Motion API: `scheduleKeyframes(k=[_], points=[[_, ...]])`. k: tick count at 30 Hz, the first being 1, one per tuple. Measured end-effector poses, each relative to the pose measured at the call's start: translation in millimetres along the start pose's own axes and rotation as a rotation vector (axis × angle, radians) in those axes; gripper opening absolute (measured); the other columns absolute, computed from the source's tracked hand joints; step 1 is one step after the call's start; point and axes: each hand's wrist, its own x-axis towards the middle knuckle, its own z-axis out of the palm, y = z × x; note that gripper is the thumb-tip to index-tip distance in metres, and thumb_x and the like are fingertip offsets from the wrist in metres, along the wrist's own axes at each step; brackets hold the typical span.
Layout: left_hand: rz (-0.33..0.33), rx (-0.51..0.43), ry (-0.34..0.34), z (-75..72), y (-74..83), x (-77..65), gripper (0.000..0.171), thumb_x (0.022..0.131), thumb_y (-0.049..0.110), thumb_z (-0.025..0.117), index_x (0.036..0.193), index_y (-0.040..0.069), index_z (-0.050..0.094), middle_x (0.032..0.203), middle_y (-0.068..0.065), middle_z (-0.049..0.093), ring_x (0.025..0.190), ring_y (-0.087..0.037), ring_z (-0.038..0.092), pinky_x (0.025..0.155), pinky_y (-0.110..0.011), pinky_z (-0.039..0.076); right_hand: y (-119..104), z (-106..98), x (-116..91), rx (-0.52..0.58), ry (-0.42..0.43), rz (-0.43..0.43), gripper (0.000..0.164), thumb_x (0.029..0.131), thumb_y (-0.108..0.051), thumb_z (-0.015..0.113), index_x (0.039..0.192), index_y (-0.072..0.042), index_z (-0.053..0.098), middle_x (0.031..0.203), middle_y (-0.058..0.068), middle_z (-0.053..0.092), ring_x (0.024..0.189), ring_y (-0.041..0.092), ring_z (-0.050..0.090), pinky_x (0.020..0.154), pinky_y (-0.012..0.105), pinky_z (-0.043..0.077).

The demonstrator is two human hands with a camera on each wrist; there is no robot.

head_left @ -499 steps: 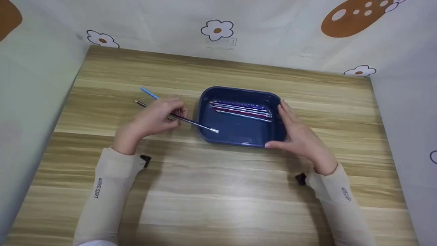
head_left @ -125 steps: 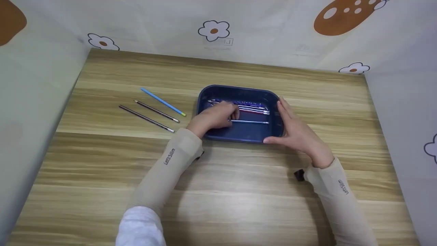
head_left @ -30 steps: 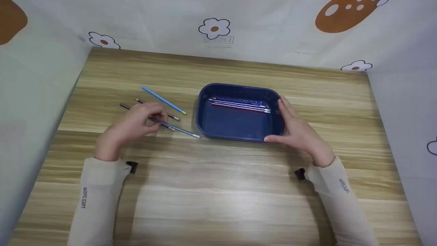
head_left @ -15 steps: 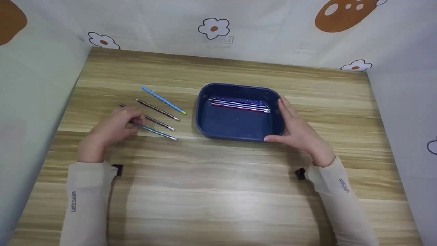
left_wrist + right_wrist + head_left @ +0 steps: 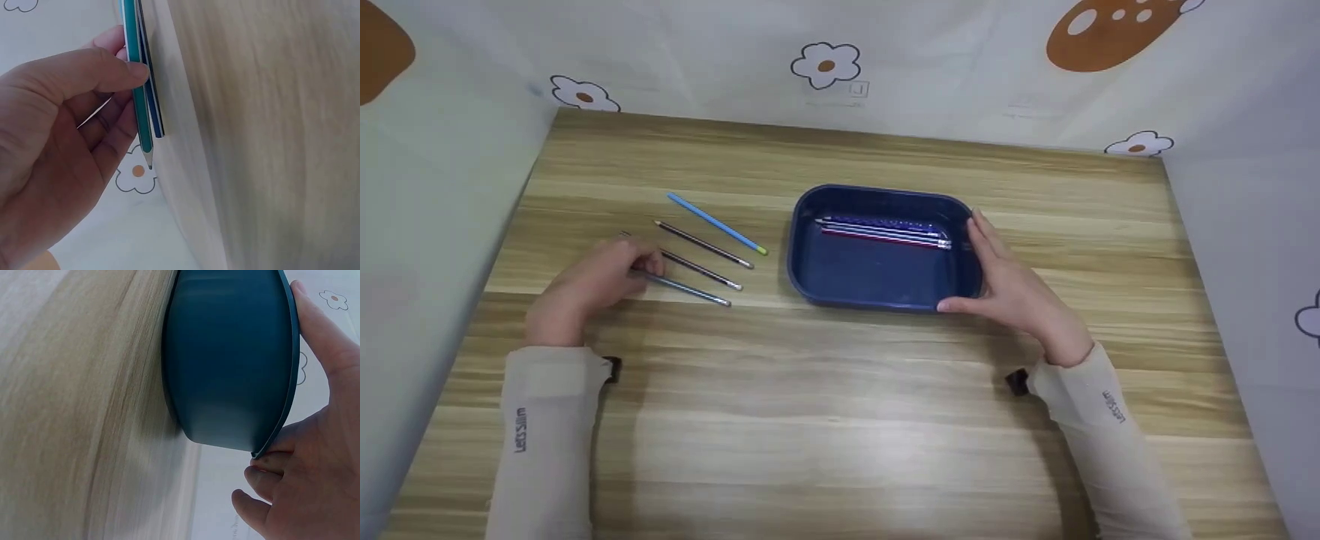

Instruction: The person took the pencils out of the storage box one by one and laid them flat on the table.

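My left hand (image 5: 604,277) pinches a teal pencil (image 5: 143,112) between thumb and fingers, at the near end of a row of pencils left of the box. In the head view that pencil's silver eraser end points right, low at the table; the left wrist view shows its sharpened tip. Beside it lie a dark unsharpened pencil (image 5: 701,268), a dark sharpened pencil (image 5: 703,244) and a light blue pencil (image 5: 717,223) with a yellow-green end. My right hand (image 5: 1020,292) grips the right end of the dark blue box (image 5: 877,281), thumb on the near corner, fingers at the far one.
Several pencils (image 5: 885,235), purple, silver and red, lie side by side along the far part of the box floor. A wood-grain table (image 5: 847,397) bears everything. White curtains (image 5: 697,52) with flowers enclose its back and sides.
My left hand has taken the teal pencil out of the box and carried it left to the row on the table. Earlier it laid a dark pencil there. The right hand stays put.
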Motion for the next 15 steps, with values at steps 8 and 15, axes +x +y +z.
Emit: scheduleKeyframes(k=[8, 15], points=[[-0.047, 0.023, -0.006, 1.9, -3.7, 4.2, 0.026, 0.081, -0.012, 0.058, 0.098, 0.005, 0.067, 0.103, -0.014, 0.066, 0.094, -0.029, 0.054, 0.079, -0.041, 0.046, -0.6, -0.3, 0.9, -0.01, -0.013, 0.008, 0.129, 0.072, -0.064, 0.078, 0.16, -0.006, 0.003, 0.169, 0.005, -0.007, 0.155, 0.032, 0.008, 0.121, 0.054, 0.024], [-0.04, 0.04, 0.019, 4.0, -4.2, 6.3, 0.026, 0.08, -0.013, 0.057, 0.097, 0.005, 0.067, 0.102, -0.015, 0.067, 0.094, -0.031, 0.055, 0.081, -0.044, 0.047, -0.6, -0.2, 1.0, -0.024, -0.002, -0.002, 0.128, 0.072, -0.064, 0.078, 0.16, -0.005, 0.005, 0.169, 0.007, -0.005, 0.154, 0.035, 0.013, 0.12, 0.055, 0.027]])
